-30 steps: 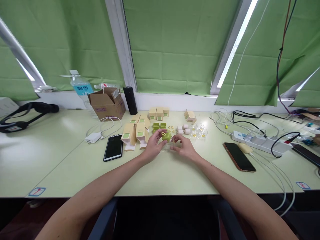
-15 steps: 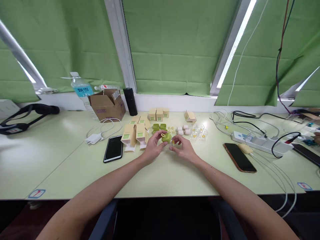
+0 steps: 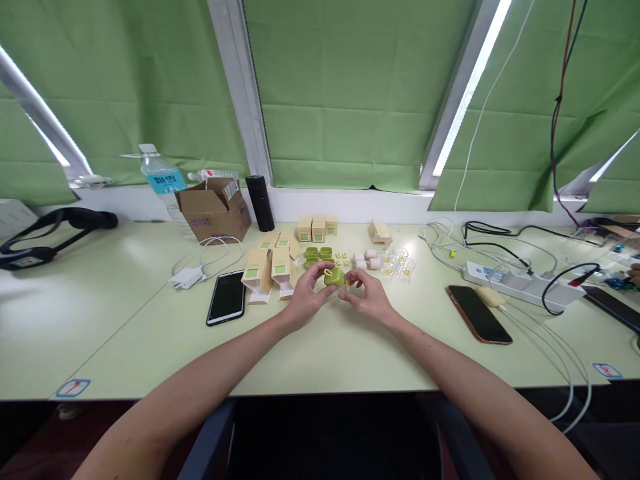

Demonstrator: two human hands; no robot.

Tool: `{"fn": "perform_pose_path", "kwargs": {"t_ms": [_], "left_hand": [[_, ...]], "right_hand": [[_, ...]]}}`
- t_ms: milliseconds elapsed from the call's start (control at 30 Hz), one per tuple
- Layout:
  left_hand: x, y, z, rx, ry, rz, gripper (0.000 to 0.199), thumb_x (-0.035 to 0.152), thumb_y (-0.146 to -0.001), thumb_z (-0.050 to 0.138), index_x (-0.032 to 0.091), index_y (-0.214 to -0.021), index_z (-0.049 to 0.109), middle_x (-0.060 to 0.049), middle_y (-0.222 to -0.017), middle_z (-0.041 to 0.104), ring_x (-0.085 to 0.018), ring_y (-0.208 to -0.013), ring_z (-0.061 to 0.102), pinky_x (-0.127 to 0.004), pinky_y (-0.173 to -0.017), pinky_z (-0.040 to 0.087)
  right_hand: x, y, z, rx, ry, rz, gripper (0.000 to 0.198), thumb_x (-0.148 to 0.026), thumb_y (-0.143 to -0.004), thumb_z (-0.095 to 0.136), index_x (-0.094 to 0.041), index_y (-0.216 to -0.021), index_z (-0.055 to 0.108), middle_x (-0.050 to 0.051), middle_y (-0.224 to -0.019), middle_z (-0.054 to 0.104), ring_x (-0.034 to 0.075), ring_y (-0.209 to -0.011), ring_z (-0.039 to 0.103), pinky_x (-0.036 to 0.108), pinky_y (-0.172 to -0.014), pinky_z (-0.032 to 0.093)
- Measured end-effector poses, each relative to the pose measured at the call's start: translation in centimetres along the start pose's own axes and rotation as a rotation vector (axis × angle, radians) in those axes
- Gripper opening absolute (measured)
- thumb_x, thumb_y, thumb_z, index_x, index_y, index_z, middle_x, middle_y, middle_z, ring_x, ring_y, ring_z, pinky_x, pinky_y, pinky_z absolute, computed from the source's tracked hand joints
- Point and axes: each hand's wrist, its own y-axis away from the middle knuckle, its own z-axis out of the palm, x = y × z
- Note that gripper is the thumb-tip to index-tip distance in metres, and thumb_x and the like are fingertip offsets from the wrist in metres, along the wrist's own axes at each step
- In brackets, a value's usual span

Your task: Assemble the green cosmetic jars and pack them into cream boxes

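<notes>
Close to the table's middle, my left hand [image 3: 306, 295] pinches a small rounded green case [image 3: 334, 277] with a pale yellow loop at its left side. My right hand [image 3: 370, 295] is at the case's right side, its fingers closed on a small clear plastic piece [image 3: 344, 288] with a bit of yellow. Whether that piece touches the case I cannot tell. Just beyond my hands lie several green open cases [image 3: 326, 253], tiny yellow parts [image 3: 345, 256], pale pink blocks [image 3: 374, 265] and clear plastic cups [image 3: 407, 267] with yellow inside.
Opened cream boxes [image 3: 257, 270] stand left of my hands, with more boxes [image 3: 319, 228] behind. A phone [image 3: 227, 298] lies left; another phone [image 3: 479, 313] lies right by a power strip [image 3: 520, 283] with cables. A cardboard carton [image 3: 215, 213] and black cylinder [image 3: 260, 203] stand at the back.
The green case has turned slightly in my left hand and shifted a little to the right. Both hands stay nearly in place. At the far right, another person's hand has moved partly out of view.
</notes>
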Motion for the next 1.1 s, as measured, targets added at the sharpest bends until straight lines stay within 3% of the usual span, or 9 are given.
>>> {"fn": "perform_pose_path", "kwargs": {"t_ms": [567, 867, 1000, 1100], "left_hand": [[0.0, 0.1, 0.0, -0.039, -0.071, 0.025, 0.044, 0.032, -0.087, 0.076, 0.023, -0.126, 0.057, -0.011, -0.135, 0.060, -0.026, -0.127, 0.057, -0.045, -0.114, 0.042], [-0.2, 0.2, 0.9, 0.033, -0.220, -0.106, 0.053, 0.041, -0.083, 0.080, 0.024, -0.119, 0.046, -0.009, -0.120, 0.059, -0.022, -0.105, 0.062, -0.035, -0.085, 0.050], [-0.3, 0.4, 1.4, 0.034, -0.120, -0.106, 0.047, 0.040, -0.087, 0.076, 0.025, -0.116, 0.042, -0.006, -0.116, 0.058, -0.019, -0.101, 0.065, -0.034, -0.086, 0.051], [-0.3, 0.4, 1.4, 0.073, -0.073, -0.105, 0.047, 0.039, -0.088, 0.075, 0.026, -0.116, 0.039, -0.005, -0.115, 0.057, -0.018, -0.100, 0.065, -0.035, -0.089, 0.052]], "right_hand": [[0.0, 0.0, 0.2, 0.034, -0.012, 0.001, 0.033, -0.040, -0.075, 0.077, -0.023, -0.100, 0.064, 0.004, -0.099, 0.073, 0.023, -0.092, 0.067, 0.038, -0.081, 0.053], [0.0, 0.1, 0.3, 0.117, 0.055, -0.027, 0.033, -0.049, -0.081, 0.075, -0.024, -0.097, 0.060, 0.006, -0.098, 0.071, 0.024, -0.089, 0.066, 0.039, -0.078, 0.054], [0.2, 0.3, 0.4, 0.114, 0.129, -0.109, 0.028, -0.043, -0.086, 0.073, -0.025, -0.100, 0.057, 0.008, -0.102, 0.070, 0.026, -0.094, 0.066, 0.044, -0.082, 0.056], [0.1, 0.3, 0.4, 0.099, 0.066, -0.131, 0.031, -0.043, -0.085, 0.075, -0.025, -0.102, 0.056, 0.008, -0.106, 0.070, 0.027, -0.097, 0.068, 0.047, -0.088, 0.058]]}}
